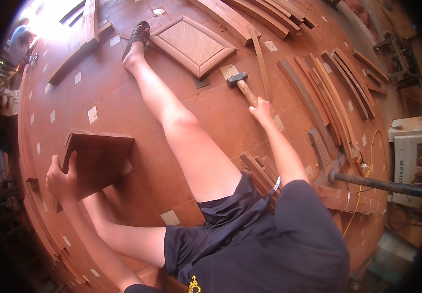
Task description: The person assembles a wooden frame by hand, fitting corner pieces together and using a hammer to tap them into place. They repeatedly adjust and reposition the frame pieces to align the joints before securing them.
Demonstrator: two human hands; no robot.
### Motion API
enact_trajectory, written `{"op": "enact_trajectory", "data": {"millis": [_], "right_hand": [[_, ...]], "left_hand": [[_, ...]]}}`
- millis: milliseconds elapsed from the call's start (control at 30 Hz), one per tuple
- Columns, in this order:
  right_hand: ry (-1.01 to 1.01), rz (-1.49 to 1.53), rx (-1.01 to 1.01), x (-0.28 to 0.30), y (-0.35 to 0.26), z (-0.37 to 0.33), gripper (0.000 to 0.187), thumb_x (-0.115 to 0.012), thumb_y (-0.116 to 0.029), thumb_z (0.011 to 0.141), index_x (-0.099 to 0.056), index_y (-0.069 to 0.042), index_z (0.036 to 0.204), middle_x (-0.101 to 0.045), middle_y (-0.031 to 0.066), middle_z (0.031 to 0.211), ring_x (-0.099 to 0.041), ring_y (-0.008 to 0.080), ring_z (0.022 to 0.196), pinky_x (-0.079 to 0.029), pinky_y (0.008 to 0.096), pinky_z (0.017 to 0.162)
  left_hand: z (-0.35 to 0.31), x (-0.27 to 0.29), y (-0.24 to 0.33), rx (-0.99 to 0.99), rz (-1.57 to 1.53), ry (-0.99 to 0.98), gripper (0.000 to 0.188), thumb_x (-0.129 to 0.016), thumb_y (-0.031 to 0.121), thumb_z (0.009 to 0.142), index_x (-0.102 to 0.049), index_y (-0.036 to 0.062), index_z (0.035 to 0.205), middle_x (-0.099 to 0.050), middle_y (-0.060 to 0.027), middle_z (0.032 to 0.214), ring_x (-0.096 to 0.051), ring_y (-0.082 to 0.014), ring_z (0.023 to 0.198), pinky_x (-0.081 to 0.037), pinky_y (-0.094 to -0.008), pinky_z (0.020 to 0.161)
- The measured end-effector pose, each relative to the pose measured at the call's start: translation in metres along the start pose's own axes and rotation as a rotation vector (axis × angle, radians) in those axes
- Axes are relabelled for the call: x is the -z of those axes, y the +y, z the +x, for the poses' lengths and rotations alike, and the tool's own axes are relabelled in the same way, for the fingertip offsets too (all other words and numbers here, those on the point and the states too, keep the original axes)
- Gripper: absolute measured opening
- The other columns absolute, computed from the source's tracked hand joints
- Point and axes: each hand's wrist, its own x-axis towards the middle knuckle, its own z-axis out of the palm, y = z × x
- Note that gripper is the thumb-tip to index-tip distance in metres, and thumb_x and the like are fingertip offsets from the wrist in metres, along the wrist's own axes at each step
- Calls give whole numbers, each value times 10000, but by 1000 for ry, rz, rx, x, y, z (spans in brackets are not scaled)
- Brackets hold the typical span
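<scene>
My right hand (pixel 262 110) is closed around the wooden handle of a club hammer (pixel 246 92). The hammer's dark metal head points away from me, above the floor or resting on it; I cannot tell which. At the left, my left hand (pixel 62 179) grips the edge of a dark brown wooden panel (pixel 104 158), thumb on the near face and the other fingers partly hidden behind it. The panel stands tilted on edge beside my bent left leg. Beyond the hammer, a framed wooden cabinet door (pixel 191 43) lies flat by my sandaled right foot (pixel 136 44).
Long wooden strips (pixel 318 93) lie in rows at the right, with more boards (pixel 259 17) at the far side. A long-handled tool (pixel 381 184) and a yellow cord (pixel 357 210) are near a white machine (pixel 410 161). Wood pieces (pixel 257 173) lie beside my right thigh.
</scene>
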Motion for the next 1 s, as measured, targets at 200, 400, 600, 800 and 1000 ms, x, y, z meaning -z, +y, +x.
{"op": "enact_trajectory", "data": {"millis": [200,400,600,800,1000], "right_hand": [[-51,-209,20,-10,-10,5,550,-673,-455,868,-592,-49,1230,-627,183,1191,-638,376,1092,-547,462,881],[-14,-90,282,27,-44,-56,531,-653,-461,899,-598,-46,1226,-585,193,1211,-591,348,1142,-514,428,932],[-171,537,714,54,-98,-161,667,-651,-509,896,-516,-62,1372,-543,200,1251,-563,368,1165,-487,435,971],[-220,777,965,25,-177,-167,994,-589,-657,883,-247,21,1525,-357,269,1487,-348,404,1398,-306,443,1146],[-574,986,1309,67,-247,-158,1099,-524,-741,871,-167,57,1537,-220,291,1579,-197,380,1490,-160,451,1208]], "left_hand": [[-6,14,11,39,31,-21,597,-612,678,840,-649,88,928,-697,-182,841,-661,-429,828,-508,-507,695],[-47,25,31,59,-25,175,545,-766,629,738,-712,106,882,-659,-191,737,-651,-419,726,-511,-510,620],[-71,72,16,172,-390,321,338,-796,311,857,-708,-15,858,-672,-118,660,-591,-197,548,-481,-333,551],[-113,183,-11,555,-590,411,600,-669,404,953,-562,-91,1274,-654,-156,1172,-635,-224,1000,-523,-339,862],[-126,240,-22,416,-720,804,728,-708,550,845,-601,-87,1182,-646,-209,1084,-620,-289,982,-533,-366,845]]}}
